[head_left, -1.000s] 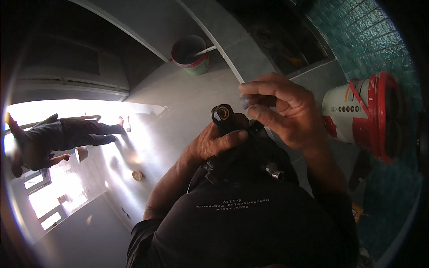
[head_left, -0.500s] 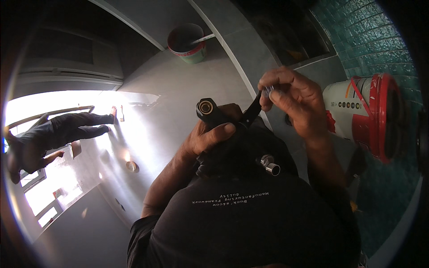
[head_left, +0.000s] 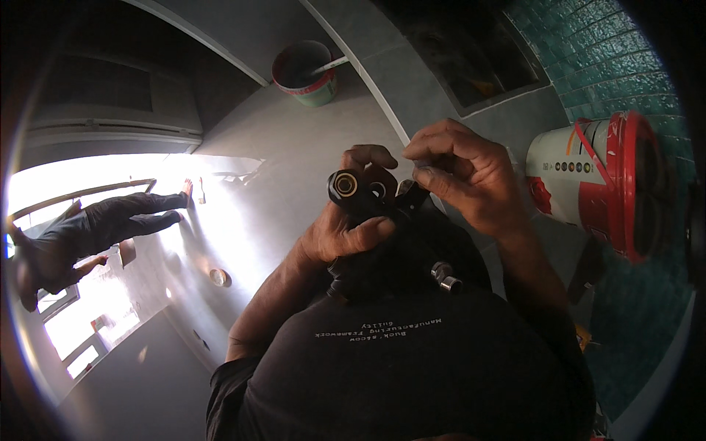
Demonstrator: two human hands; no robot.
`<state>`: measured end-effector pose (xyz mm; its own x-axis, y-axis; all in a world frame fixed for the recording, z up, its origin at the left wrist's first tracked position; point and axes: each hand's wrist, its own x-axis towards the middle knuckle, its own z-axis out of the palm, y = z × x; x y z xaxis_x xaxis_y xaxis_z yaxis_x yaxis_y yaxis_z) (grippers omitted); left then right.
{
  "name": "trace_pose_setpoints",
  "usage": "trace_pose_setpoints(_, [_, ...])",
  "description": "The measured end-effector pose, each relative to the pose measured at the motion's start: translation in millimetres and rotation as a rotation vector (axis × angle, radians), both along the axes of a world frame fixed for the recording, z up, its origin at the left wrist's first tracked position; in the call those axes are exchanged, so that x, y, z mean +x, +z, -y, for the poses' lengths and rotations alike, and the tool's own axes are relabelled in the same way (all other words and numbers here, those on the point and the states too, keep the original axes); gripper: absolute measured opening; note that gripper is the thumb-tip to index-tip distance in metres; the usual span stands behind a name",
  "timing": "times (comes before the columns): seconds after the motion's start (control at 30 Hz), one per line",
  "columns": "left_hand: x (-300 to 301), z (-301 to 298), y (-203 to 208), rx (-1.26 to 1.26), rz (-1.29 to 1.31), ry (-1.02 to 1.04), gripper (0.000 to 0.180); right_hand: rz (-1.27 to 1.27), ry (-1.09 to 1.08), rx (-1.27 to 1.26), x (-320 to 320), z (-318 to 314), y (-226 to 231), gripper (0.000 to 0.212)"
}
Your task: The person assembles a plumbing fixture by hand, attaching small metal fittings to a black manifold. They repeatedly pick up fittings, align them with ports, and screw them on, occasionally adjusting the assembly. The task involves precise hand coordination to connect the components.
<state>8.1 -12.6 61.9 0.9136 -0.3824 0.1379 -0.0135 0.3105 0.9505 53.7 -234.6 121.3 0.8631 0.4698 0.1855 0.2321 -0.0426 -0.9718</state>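
My left hand (head_left: 349, 231) is wrapped round a black tap fitting (head_left: 351, 209). Its round end, with a brass-coloured ring inside, faces up, and beside that ring a second small opening shows a pale rim. To the right, my right hand (head_left: 471, 173) holds thumb and fingertips pinched together just above the fitting's dark right part (head_left: 412, 197). Whatever sits in that pinch is mostly hidden by the fingers. Below the hands, against my dark shirt, lies a silvery threaded connector (head_left: 446, 278). Around the fitting, black on black makes its outline hard to follow.
A white-and-red bucket (head_left: 570, 169) stands at the right by the green tiled wall (head_left: 588, 59). Another bucket (head_left: 316, 95), with a stick in it, is at the far side. A dark recessed basin (head_left: 471, 103) lies beyond my right hand. At left, another person (head_left: 95, 228) stands in bright light.
My left hand has turned the fitting, so the second opening now shows and its index finger is raised. The right fingertips have shifted left and lower, covering the small shiny piece seen earlier.
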Motion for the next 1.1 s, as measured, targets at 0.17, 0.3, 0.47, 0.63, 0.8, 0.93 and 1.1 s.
trace_pose_setpoints(0.17, [-1.8, 1.6, 9.4, -0.031, -0.040, -0.047, 0.097, 0.189, 0.130, -0.393, 8.0, -8.0, 22.4, 0.021])
trace_pose_setpoints(0.3, [-0.2, 7.0, -10.1, -0.146, 0.007, -0.049, 0.104, 0.161, 0.292, -0.463, 22.1, -16.9, 21.9, 0.022])
trace_pose_setpoints(0.47, [-1.4, 7.6, 31.9, -0.129, -0.102, -0.005, 0.105, 0.151, 0.445, -0.665, 36.6, -26.7, 27.0, 0.022])
trace_pose_setpoints(0.63, [-6.5, -6.8, 13.4, -0.093, -0.151, -0.080, 0.107, 0.169, 0.522, -0.734, 41.2, -38.1, 23.8, 0.022])
trace_pose_setpoints(0.8, [-12.9, -6.1, 4.9, -0.118, -0.183, -0.003, 0.109, 0.197, 0.533, -0.733, 39.3, -37.3, 3.3, 0.022])
trace_pose_setpoints(0.93, [-10.8, -7.8, 5.2, -0.094, -0.133, 0.040, 0.117, 0.257, 0.418, -0.540, 33.0, -30.1, -0.8, 0.015])
trace_pose_setpoints(1.1, [-11.2, -4.8, 14.0, -0.229, -0.215, 0.048, 0.125, 0.185, 0.093, -0.403, 31.8, -9.2, -4.0, 0.011])
